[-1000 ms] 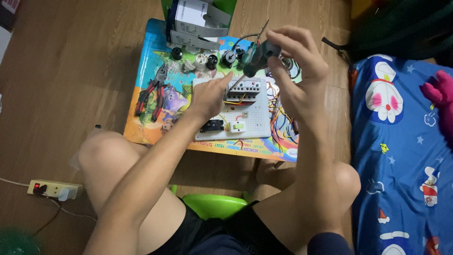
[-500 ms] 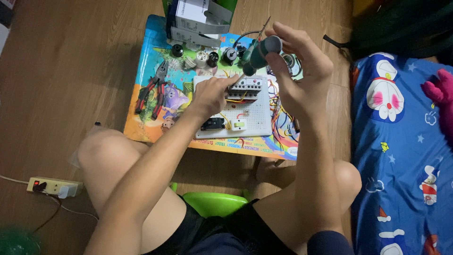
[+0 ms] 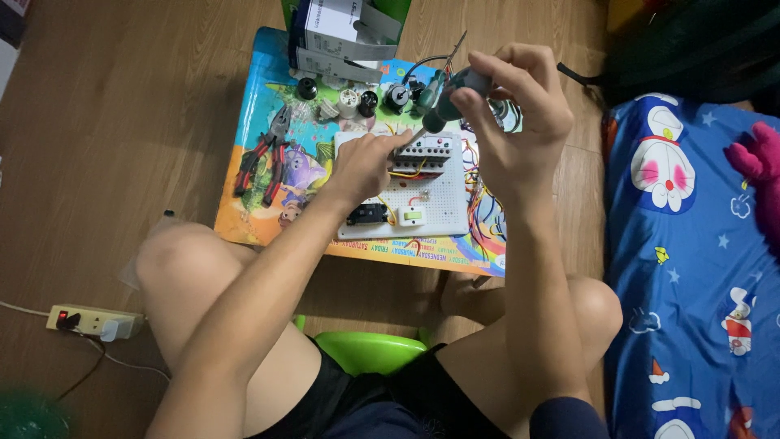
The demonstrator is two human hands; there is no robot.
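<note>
My right hand [image 3: 508, 114] grips a dark green screwdriver [image 3: 445, 102] by its handle, tip angled down toward a grey terminal block [image 3: 425, 149] at the top of a white perforated board [image 3: 443, 203]. My left hand [image 3: 366, 167] rests on that board with the index finger stretched against the left end of the block. Yellow and red wires [image 3: 404, 172] run under the block. A small black part [image 3: 367, 214] and a small white part [image 3: 412, 216] sit lower on the board.
The board lies on a small colourful low table [image 3: 260, 203]. Red-handled pliers [image 3: 264, 158], several round black and white parts [image 3: 349, 102], loose wires [image 3: 479, 183] and a cardboard box [image 3: 345, 36] are on it. A power strip [image 3: 89, 321] lies on the wooden floor; blue bedding [image 3: 691, 260] at right.
My right hand with the screwdriver shifted slightly lower toward the terminal block. My left index finger stays against the block.
</note>
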